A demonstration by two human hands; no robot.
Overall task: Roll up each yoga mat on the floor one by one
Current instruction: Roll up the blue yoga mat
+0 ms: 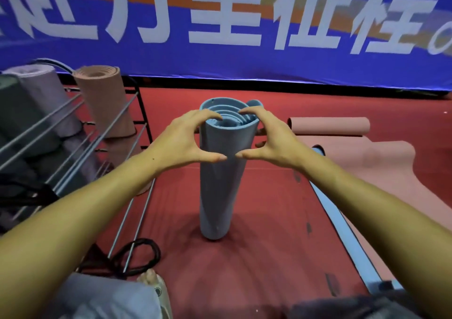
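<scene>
A rolled blue yoga mat [220, 171] was seen standing on end on the red floor [244, 269], roughly upright, between a metal rack [102, 147] on one side and flat mats on the other. Its upper part was encircled by the left hand [182, 140] and the right hand [271, 137], the fingers curled over and around the top rim and the thumbs laid across the near face, their tips near each other but apart. The coils at the open top were seen to be loose and uneven, with the outer flap standing slightly proud at the far side. The mat was judged to be light, soft foam, springy enough to unwind if released, and grippy rather than slippery; it would best be held around the upper third with both palms, squeezed inward so that the layers are tightened. A partly rolled pink mat [342, 142] and a blue-edged mat [342, 228] were left lying on the floor, not yet rolled. Finished rolls, one tan [105, 98] and one grey-lilac [46, 93], were stored leaning in the rack.
</scene>
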